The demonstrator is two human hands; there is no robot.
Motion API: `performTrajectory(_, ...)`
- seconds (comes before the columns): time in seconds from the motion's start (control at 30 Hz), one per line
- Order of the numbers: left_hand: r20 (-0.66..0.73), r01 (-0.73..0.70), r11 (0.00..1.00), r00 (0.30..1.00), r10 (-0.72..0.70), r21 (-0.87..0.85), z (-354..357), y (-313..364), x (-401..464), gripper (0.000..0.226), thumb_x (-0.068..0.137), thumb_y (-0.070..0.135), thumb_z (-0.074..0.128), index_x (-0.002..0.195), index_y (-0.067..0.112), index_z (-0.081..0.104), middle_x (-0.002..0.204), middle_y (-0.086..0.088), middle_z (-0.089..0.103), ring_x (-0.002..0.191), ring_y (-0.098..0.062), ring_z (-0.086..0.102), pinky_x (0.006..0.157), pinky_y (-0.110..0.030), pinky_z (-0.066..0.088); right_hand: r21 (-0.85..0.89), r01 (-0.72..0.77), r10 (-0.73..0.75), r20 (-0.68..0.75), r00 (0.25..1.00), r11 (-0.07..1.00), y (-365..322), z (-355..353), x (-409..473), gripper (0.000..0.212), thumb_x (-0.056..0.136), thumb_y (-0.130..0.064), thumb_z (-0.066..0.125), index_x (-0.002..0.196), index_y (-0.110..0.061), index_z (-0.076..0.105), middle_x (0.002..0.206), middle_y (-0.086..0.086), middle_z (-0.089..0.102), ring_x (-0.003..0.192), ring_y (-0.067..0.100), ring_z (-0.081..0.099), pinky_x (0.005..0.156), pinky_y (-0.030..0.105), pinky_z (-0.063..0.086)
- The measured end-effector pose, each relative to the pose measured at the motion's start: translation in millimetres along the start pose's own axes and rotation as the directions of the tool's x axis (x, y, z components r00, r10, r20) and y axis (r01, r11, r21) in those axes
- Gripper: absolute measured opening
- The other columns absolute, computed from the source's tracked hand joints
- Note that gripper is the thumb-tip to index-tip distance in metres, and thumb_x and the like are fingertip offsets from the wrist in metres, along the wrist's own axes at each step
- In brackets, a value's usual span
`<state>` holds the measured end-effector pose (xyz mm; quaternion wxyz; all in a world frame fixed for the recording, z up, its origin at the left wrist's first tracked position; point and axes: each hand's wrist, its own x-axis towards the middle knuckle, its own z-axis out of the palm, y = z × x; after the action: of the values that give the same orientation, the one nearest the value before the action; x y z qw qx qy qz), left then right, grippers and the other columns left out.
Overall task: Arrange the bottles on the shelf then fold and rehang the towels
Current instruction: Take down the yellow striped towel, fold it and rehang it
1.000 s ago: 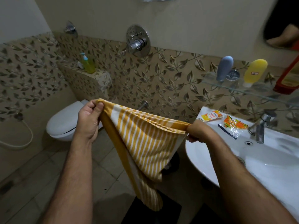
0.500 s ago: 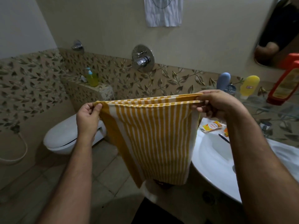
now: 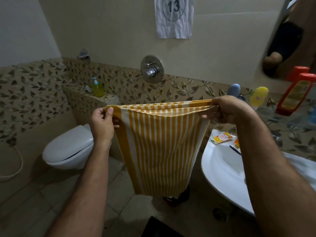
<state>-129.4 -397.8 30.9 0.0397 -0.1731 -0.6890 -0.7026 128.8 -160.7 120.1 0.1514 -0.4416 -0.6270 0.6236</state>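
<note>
- Your left hand [image 3: 102, 124] pinches the left top corner of the striped towel [image 3: 160, 151], thumb on the near side, fingers [image 3: 116, 120] curled behind the cloth.
- Your right hand [image 3: 224, 110] grips the right top corner, its fingers bunched round the gathered edges.
- The towel is yellow with white stripes and hangs folded, several layered edges showing along the top. It is stretched level between your hands and drops straight down over the floor, between the toilet [image 3: 68, 149] and the sink [image 3: 222, 170].
- On the glass shelf [image 3: 280, 117] to your right, against the leaf-patterned tiles, stand a blue bottle [image 3: 234, 89], a yellow bottle [image 3: 258, 96] and a red-capped bottle [image 3: 294, 94], the last tilted.
- Two small packets [image 3: 222, 138] lie on the sink rim, just below your right forearm.
- A green soap bottle [image 3: 97, 87] with a blue pump sits on the tiled ledge behind the toilet.
- A paper sheet [image 3: 174, 17] marked 13 hangs on the wall above the chrome tap plate [image 3: 152, 68].
</note>
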Motion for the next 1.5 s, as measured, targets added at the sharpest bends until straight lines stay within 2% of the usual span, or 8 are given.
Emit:
performTrajectory(0.1,-0.023,-0.001,1.000,1.000,0.001,-0.013,-2,7,1,0.019,0.097,0.031,0.055,0.109,0.016,0.058,0.086,0.001,0.066,0.066,-0.007,0.064,0.056,-0.024,0.056,-0.010,0.003,-0.004,-0.039,0.999,1.000,-1,2,1,0.024,0.100,-0.017,0.036,0.089,-0.007,0.055,0.065,0.009,0.072,0.048,0.013,0.067,0.053,0.024,0.041)
performTrajectory(0.3,-0.047,-0.075,0.990,0.996,0.081,0.121,-4,9,-5,0.019,0.096,0.034,0.056,0.106,0.019,0.059,0.075,0.003,0.063,0.063,-0.008,0.060,0.057,-0.026,0.053,-0.340,0.066,-0.139,-0.195,0.971,0.938,0,-1,0,0.013,0.096,-0.008,0.051,0.087,-0.005,0.060,0.062,0.009,0.057,0.037,0.010,0.051,0.035,0.017,0.040)
performTrajectory(0.53,-0.066,-0.083,0.976,0.993,0.099,0.203,-9,6,-9,0.021,0.096,0.037,0.054,0.106,0.019,0.060,0.072,0.006,0.060,0.056,-0.005,0.055,0.054,-0.019,0.043,-0.186,0.072,-0.098,-0.134,0.986,0.980,-2,-1,6,0.023,0.100,-0.012,0.040,0.100,-0.005,0.062,0.052,0.004,0.062,0.033,0.006,0.052,0.035,0.014,0.034)
performTrajectory(0.7,-0.064,-0.071,0.980,0.994,0.085,0.188,-8,8,-10,0.020,0.097,0.037,0.053,0.105,0.020,0.059,0.071,0.006,0.060,0.058,-0.007,0.056,0.057,-0.021,0.045,-0.103,0.010,-0.022,-0.123,0.992,0.995,-5,-5,10,0.027,0.098,-0.011,0.038,0.076,-0.009,0.053,0.045,0.002,0.060,0.031,0.007,0.048,0.035,0.014,0.031)
performTrajectory(0.87,-0.054,-0.049,0.989,0.997,0.057,0.140,-5,10,-6,0.018,0.097,0.036,0.053,0.104,0.022,0.059,0.072,0.005,0.061,0.064,-0.008,0.058,0.066,-0.025,0.049,-0.010,0.002,-0.003,-0.049,0.999,1.000,-3,-5,12,0.027,0.095,-0.012,0.034,0.092,-0.001,0.059,0.077,0.011,0.076,0.065,0.018,0.073,0.058,0.026,0.049)
performTrajectory(1.03,-0.065,-0.025,0.995,0.997,0.031,0.095,-2,11,0,0.021,0.097,0.036,0.054,0.107,0.019,0.060,0.073,0.004,0.061,0.065,-0.007,0.057,0.067,-0.027,0.048,-0.088,0.198,-0.194,0.054,0.980,0.976,5,-11,18,0.022,0.090,-0.002,0.061,0.112,-0.004,0.063,0.107,0.017,0.073,0.098,0.026,0.072,0.072,0.032,0.057)
performTrajectory(1.3,-0.038,-0.092,0.995,0.995,0.094,0.038,1,23,7,0.016,0.097,0.035,0.054,0.104,0.021,0.058,0.085,0.009,0.062,0.078,-0.005,0.059,0.067,-0.021,0.049,-0.343,0.530,-0.599,-0.137,0.789,0.776,14,-7,26,0.013,0.088,-0.020,0.071,0.087,-0.008,0.068,0.070,0.001,0.063,0.059,0.009,0.055,0.052,0.023,0.043)
performTrajectory(1.5,-0.021,-0.131,0.991,0.991,0.131,-0.026,13,34,9,0.015,0.103,0.032,0.042,0.105,0.019,0.048,0.080,0.009,0.050,0.068,-0.002,0.049,0.060,-0.014,0.045,0.080,0.547,-0.543,-0.062,0.837,0.834,10,6,30,0.012,0.100,-0.021,0.053,0.099,-0.014,0.063,0.091,0.001,0.068,0.084,0.012,0.065,0.081,0.030,0.053)
